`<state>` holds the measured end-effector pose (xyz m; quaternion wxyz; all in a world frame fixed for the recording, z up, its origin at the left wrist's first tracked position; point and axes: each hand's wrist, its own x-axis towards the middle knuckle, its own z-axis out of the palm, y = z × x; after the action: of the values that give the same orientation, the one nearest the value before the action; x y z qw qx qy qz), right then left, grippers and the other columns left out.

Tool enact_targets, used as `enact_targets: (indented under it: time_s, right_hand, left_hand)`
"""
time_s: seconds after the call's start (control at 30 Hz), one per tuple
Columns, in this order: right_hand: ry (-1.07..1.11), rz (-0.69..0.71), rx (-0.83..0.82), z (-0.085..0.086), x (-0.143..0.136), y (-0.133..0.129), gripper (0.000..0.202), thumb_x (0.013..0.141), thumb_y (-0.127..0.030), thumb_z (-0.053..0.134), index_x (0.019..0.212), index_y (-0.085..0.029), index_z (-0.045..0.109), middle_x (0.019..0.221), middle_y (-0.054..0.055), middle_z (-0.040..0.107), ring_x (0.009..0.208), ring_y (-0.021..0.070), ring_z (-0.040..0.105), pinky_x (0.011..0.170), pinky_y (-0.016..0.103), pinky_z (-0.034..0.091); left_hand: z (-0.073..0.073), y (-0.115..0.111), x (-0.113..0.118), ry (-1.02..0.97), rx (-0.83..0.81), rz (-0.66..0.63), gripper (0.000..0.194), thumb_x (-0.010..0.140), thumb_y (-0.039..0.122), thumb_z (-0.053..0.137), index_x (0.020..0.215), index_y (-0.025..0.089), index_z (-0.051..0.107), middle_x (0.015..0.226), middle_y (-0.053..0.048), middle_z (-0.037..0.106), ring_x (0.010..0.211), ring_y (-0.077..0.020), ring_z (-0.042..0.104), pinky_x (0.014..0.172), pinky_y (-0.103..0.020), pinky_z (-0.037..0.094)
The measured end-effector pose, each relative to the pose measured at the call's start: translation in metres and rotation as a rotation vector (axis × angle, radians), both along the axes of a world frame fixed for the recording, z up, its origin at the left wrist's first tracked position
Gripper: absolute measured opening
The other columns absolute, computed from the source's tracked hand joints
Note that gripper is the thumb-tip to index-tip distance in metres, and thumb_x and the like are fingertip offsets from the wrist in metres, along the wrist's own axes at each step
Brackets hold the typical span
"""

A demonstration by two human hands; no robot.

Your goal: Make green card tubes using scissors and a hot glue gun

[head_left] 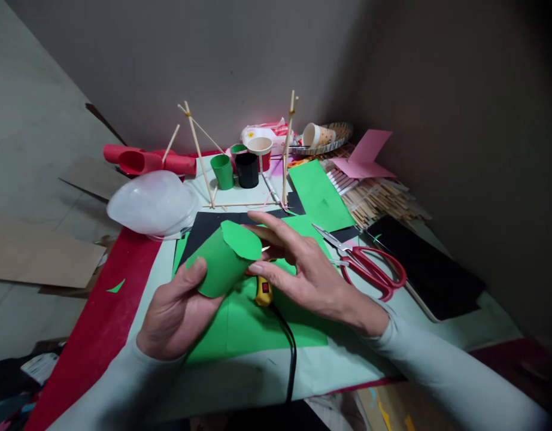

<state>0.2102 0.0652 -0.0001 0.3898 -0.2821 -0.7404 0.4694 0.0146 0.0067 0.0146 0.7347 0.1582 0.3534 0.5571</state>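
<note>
Tilted in my left hand (pixel 179 308) is a green paper-covered cup (pixel 220 263), its closed end facing up and to the right. My left thumb presses its side while the fingers pass underneath. Beside the cup's end, my right hand (pixel 303 269) has its fingers stretched out, with the thumb close to the cup's edge; whether it touches is hard to see. Below the hands a yellow glue gun (pixel 264 291) with a black cord lies on green paper sheets (pixel 267 332). Red-handled scissors (pixel 370 266) lie just past my right hand.
Behind stand a stick frame (pixel 197 152), a green cup (pixel 223 172) and a black cup (pixel 247 170). Red paper tubes (pixel 141 161) and a cloudy plastic bag (pixel 150 203) are at left. Wooden sticks (pixel 379 200), pink paper (pixel 368 155) and a dark tablet-like slab (pixel 424 263) lie right.
</note>
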Motion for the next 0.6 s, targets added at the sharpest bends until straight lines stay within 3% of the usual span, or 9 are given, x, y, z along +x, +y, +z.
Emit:
enact_targets:
  time_s: [0.13,0.23,0.5,0.6]
  right_hand:
    - [-0.046,-0.005,0.011,0.0012,0.0,-0.0004,0.058,0.099,-0.038,0.067,0.151,-0.021,0.048,0.114,0.008,0.079,0.1,0.0238,0.076,0.088,0.039,0.06]
    - [-0.06,0.009,0.007,0.0027,0.0003,0.0006,0.053,0.102,-0.038,0.062,0.149,-0.017,0.051,0.099,0.005,0.079,0.094,0.0226,0.075,0.087,0.038,0.057]
    - [-0.157,-0.025,0.09,0.0011,-0.0004,0.0012,0.044,0.108,-0.039,0.048,0.145,-0.018,0.056,0.126,0.01,0.076,0.105,0.0238,0.074,0.092,0.038,0.053]
    - [-0.185,-0.032,0.105,0.0004,-0.0003,0.0013,0.042,0.109,-0.039,0.045,0.144,-0.019,0.057,0.12,0.008,0.078,0.098,0.0225,0.074,0.088,0.037,0.054]
  left_hand:
    - [-0.0016,-0.002,-0.0001,0.102,0.014,0.016,0.054,0.087,0.018,0.071,0.14,0.025,0.064,0.123,-0.007,0.08,0.135,-0.0334,0.063,0.119,-0.05,0.046]
    - [-0.0005,-0.0007,0.0006,0.125,-0.017,0.063,0.058,0.083,0.018,0.076,0.14,0.024,0.064,0.122,-0.008,0.08,0.132,-0.0351,0.065,0.119,-0.052,0.046]
    - [0.0048,-0.0051,0.008,0.094,0.065,0.093,0.053,0.092,0.019,0.066,0.144,0.022,0.062,0.127,-0.009,0.078,0.138,-0.0356,0.06,0.123,-0.053,0.04]
    - [0.0033,-0.0087,0.0096,0.064,0.096,0.104,0.054,0.092,0.022,0.066,0.146,0.02,0.061,0.128,-0.01,0.078,0.137,-0.0357,0.06,0.124,-0.052,0.039]
